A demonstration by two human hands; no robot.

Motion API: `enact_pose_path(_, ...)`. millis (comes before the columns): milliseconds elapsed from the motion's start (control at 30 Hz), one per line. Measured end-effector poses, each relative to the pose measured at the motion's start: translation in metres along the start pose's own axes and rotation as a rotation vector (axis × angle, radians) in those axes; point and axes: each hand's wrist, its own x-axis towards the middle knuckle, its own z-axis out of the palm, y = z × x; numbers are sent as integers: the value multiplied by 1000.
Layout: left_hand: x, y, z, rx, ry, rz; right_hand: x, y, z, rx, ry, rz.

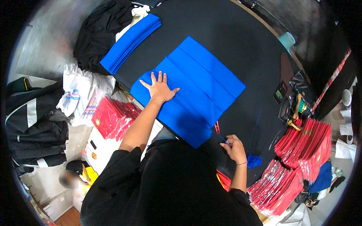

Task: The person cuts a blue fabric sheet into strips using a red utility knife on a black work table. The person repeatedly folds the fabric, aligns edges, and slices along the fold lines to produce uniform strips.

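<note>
my left hand (160, 91) lies splayed on the blue cloth (201, 81); my right hand (235, 150) pinches a blue thread (223, 140), a blue tuft (254, 161) beside its wrist.

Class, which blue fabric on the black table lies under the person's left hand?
The broad blue cloth, spread out with diagonal lines across it: the left hand rests flat on it. The narrow, layered blue stack farther off is untouched.
</note>
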Motion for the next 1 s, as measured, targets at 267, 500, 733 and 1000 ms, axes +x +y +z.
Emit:
enact_pose_path(267, 6, 1, 4, 14, -16, -2, 82, -35, 42, 1574, 295, -267)
enact_pose_path(500, 5, 2, 0, 35, -77, -20, 34, -4, 25, 1630, 357, 54)
enact_pose_path(733, 4, 3, -6, 33, -93, -15, -22, 22, 8, 1607, 484, 102)
enact_pose_path(1000, 7, 2, -1, 21, -62, -23, -61, 39, -15, 1550, 598, 165)
